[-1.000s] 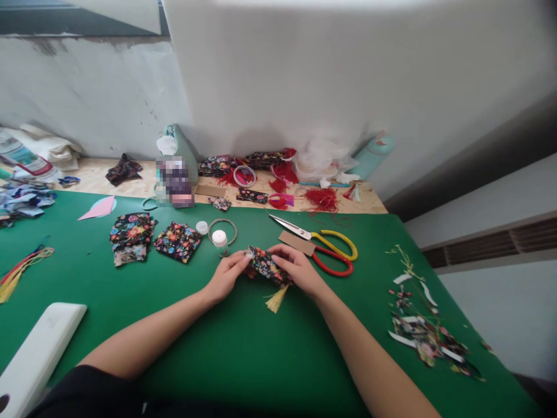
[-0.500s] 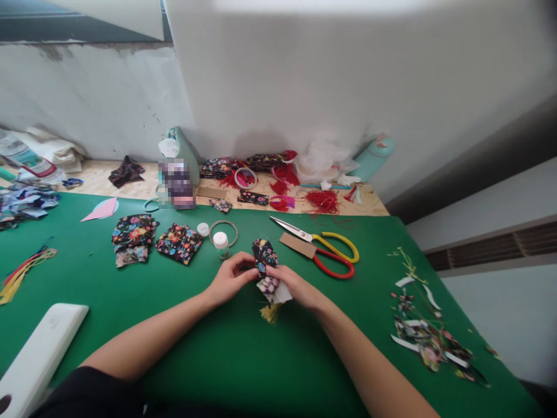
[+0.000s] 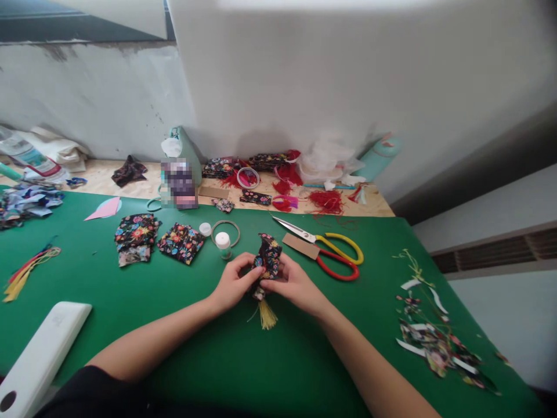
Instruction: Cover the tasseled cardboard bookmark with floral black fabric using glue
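Tassels (image 3: 21, 281) at left on green table (image 3: 217, 360), floral fabric pieces (image 3: 180, 244), white-capped bottle (image 3: 223, 244), left hand (image 3: 235, 280) pinching floral cloth (image 3: 270, 255), yellow tassel (image 3: 268, 316) at its near end, cloth mid-table between both hands, right hand (image 3: 300, 287) gripping other side, scissors (image 3: 318, 238), scraps (image 3: 435, 348) far right.

A long white object (image 3: 50, 348) with a dark round hole lies at the near left of the green-topped table (image 3: 209, 377), well apart from a pink triangle (image 3: 105, 209) resting over a pale blue piece (image 3: 119, 204). Along the wall (image 3: 304, 75), a clear bottle (image 3: 25, 152) tilts beside rumpled off-white cloth (image 3: 65, 148), a mint-green bag (image 3: 194, 165) stands upright, and a turquoise cylinder (image 3: 379, 158) leans near a translucent plastic bag (image 3: 322, 154).
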